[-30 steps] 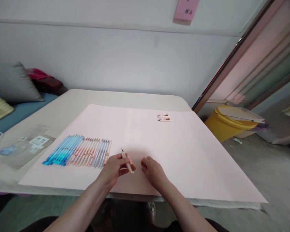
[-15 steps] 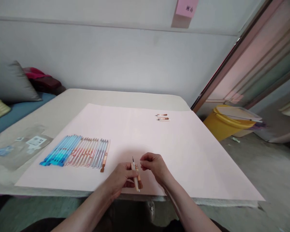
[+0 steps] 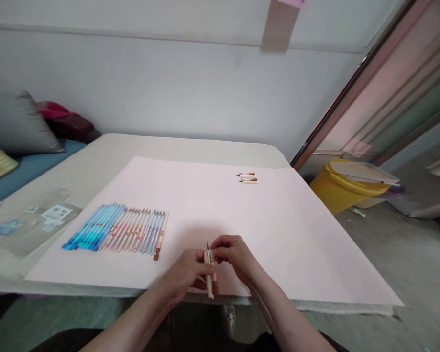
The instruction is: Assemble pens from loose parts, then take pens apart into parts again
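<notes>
Near the front edge of the table, my left hand is closed around a pale pen with a dark thin tip pointing away from me. A brown-and-orange pen piece with a brown end lies alongside it in the same grip. My right hand is closed in a pinch at the upper end of these parts, its fingertips against them. Whatever sits between those fingertips is too small to make out. Left of my hands lies a row of pens, blue, pinkish and grey, with a brown-ended pen at its right end.
Two small groups of pen parts lie farther back on the pink sheet. A clear plastic bag rests at the table's left. A yellow bin stands on the floor at right, and a grey cushion at far left.
My right hand has closed the gap to the pen parts and now touches their upper end. My left hand has shifted slightly right and turned the parts more upright in view.
</notes>
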A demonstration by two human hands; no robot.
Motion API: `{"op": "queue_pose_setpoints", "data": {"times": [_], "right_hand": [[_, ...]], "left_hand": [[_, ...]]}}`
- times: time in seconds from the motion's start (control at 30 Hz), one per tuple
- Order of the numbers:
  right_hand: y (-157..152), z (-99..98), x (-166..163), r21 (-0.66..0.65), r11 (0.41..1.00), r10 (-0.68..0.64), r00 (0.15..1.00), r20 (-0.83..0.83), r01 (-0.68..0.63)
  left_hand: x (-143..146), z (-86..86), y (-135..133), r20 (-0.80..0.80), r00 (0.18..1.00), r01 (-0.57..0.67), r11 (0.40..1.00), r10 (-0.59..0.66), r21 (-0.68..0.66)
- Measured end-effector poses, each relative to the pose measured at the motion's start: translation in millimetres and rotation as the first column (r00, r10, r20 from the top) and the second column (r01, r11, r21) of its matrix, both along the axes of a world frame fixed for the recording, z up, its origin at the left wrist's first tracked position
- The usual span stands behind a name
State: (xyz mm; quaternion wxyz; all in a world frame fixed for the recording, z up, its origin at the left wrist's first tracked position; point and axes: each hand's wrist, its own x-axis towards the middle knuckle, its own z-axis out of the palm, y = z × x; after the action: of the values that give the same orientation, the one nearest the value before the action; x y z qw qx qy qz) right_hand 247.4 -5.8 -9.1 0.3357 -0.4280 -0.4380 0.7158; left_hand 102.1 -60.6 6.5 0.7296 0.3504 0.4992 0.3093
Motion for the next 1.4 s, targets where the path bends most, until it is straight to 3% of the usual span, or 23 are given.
{"op": "queue_pose_setpoints", "data": {"times": [0.2,0.4,0.53,0.67,0.77,0.87,1.07,1.27,1.4], "right_hand": [[1,-2.2,1,-0.088,0.996,0.036,0.999,0.029,-0.033],[1,3.8,5,0.024,0.996,0.088,0.991,0.100,-0.090],[-1,6.2,6,0.043,0.997,0.054,0.996,0.070,-0.057],[-10,-0.9,0,-0.079,0.995,-0.059,0.998,-0.030,0.057],[-24,-4.3,-8,-0.176,0.982,-0.087,0.991,-0.100,0.068],[-37,-2.8,-17,-0.195,0.980,-0.074,0.988,-0.136,0.047],[-45,-4.1,-28,-0.196,0.959,-0.239,0.957,-0.162,0.206],[-39,-9.7,-29,-0.205,0.947,-0.286,0.938,-0.196,0.246],[-31,-5.8,-20,-0.193,0.964,-0.221,0.954,-0.200,0.183]], "left_hand": [[2,-0.6,-1,0.033,0.999,0.011,1.000,-0.011,-0.008],[2,-0.1,0,-0.006,1.000,-0.015,1.000,0.015,-0.014],[0,2.2,3,-0.023,0.999,-0.032,0.999,0.032,0.011],[-6,2.3,7,-0.015,0.986,-0.167,0.985,0.168,0.043],[-10,-1.2,11,0.005,0.948,-0.319,0.945,0.319,0.077],[-11,-5.5,12,0.049,0.911,-0.411,0.903,0.408,0.122],[-3,-10.0,11,0.045,0.876,-0.481,0.859,0.481,0.177],[-3,-9.9,14,-0.161,0.870,-0.404,0.861,0.466,0.308],[-9,-1.4,18,-0.125,0.903,-0.363,0.885,0.411,0.292]]}}
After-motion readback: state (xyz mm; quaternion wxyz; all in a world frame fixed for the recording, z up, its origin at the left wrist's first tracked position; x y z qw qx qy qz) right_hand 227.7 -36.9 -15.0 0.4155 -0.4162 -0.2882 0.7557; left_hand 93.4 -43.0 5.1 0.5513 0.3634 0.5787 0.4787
